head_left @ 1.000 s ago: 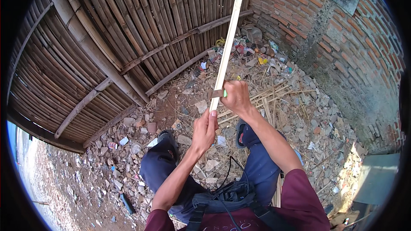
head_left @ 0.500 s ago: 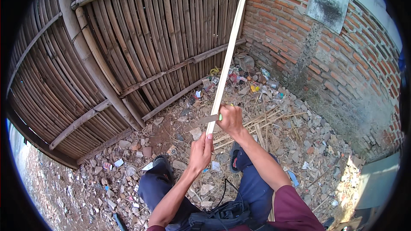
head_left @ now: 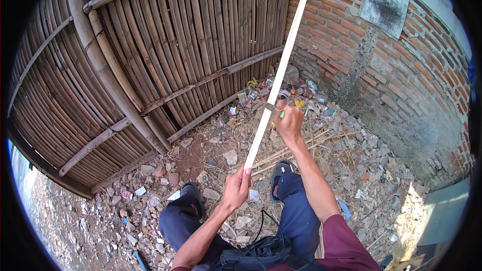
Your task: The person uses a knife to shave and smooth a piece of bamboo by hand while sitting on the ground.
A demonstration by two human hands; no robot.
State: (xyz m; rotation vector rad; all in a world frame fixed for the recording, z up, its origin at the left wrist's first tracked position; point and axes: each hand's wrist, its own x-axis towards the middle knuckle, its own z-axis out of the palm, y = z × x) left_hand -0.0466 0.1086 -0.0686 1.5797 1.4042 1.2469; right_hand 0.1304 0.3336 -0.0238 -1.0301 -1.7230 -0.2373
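Grasping a pale strip (head_left: 283,70), the left hand (head_left: 236,189) sits below the right hand (head_left: 289,123), which clenches a green-handled knife (head_left: 269,106), blade across the strip at that hand's left.

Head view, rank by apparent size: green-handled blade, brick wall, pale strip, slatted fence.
1. Slatted fence
2. Brick wall
3. Pale strip, long but thin, cut off by the top edge
4. Green-handled blade, partly hidden by the right hand
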